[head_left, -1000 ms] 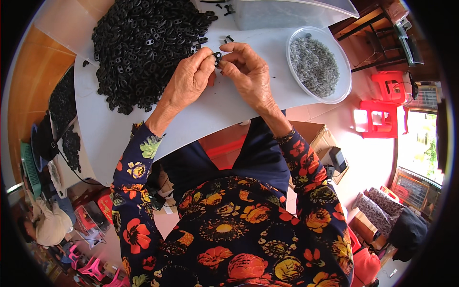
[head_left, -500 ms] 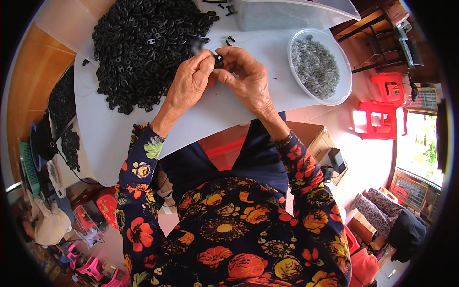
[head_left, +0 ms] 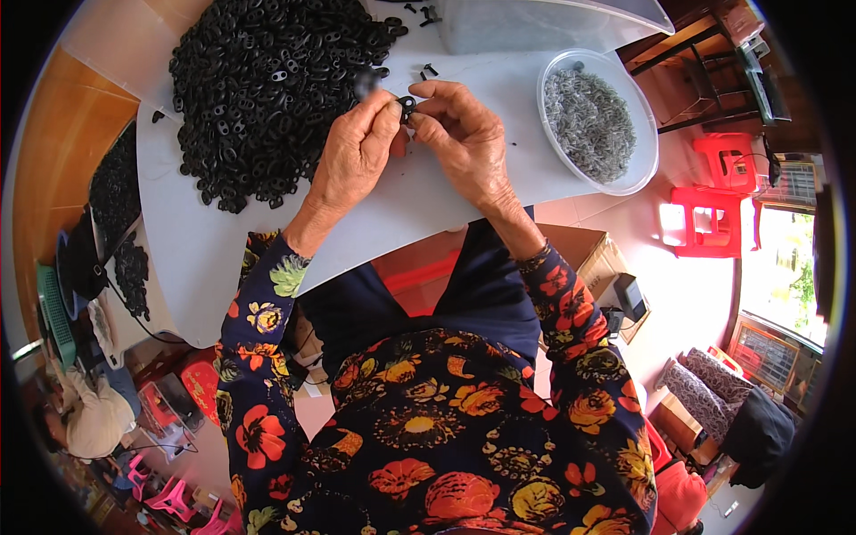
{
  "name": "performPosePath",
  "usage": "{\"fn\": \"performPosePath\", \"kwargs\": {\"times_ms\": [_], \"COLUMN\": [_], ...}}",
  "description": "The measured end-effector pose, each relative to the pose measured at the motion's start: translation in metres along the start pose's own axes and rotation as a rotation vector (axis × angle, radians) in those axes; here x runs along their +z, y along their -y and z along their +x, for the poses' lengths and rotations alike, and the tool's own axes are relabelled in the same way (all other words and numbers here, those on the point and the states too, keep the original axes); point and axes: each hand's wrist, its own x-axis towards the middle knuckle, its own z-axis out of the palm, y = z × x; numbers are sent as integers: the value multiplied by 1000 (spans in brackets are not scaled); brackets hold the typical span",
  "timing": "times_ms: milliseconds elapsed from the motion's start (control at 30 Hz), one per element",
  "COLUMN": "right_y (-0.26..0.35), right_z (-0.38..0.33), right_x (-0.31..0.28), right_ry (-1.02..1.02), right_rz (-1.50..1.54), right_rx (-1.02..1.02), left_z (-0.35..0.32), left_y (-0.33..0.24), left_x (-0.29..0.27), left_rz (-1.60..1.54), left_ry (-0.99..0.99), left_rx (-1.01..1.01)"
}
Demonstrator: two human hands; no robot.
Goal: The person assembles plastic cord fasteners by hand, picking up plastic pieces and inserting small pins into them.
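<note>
A small black cord lock (head_left: 407, 107) with a hole in it is held up over the white table. My left hand (head_left: 355, 153) pinches it between thumb and forefinger from the left. From the right, my right hand (head_left: 468, 147) has its thumb tip against the piece and its fingers curled around it. Whether a smaller part also sits between my right fingertips I cannot make out. Beyond my left hand spreads a large heap of black two-holed cord lock pieces (head_left: 254, 98). To the right stands a round clear tub (head_left: 646, 147) full of small metal springs (head_left: 588, 125).
A clear plastic bin (head_left: 535, 31) stands at the table's far side, with a few loose black pegs (head_left: 429, 70) before it. The white table (head_left: 214, 276) ends just ahead of my lap. Red stools (head_left: 713, 223) stand to the right; another person (head_left: 94, 415) is at lower left.
My right hand has shifted slightly, its forefinger lifting a little off the cord lock, so more of the piece shows. My left hand keeps its pinch with hardly any movement.
</note>
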Motion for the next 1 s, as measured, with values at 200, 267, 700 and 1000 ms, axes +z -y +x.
{"fn": "performPosePath", "kwargs": {"times_ms": [200,267,700,1000], "right_y": [0,0,0,-3], "right_z": [0,0,-1,-1], "right_x": [1,1,3,2], "right_ry": [16,18,64,68], "right_rz": [-62,-44,-330,-390], "right_rx": [10,18,-104,-177], "left_z": [1,3,3,7], "left_y": [-1,0,2,-1], "left_x": [-3,-4,-8,-16], "left_rz": [28,26,-17,10], "left_ry": [40,49,118,245], "left_rx": [-28,-23,-71,-114]}}
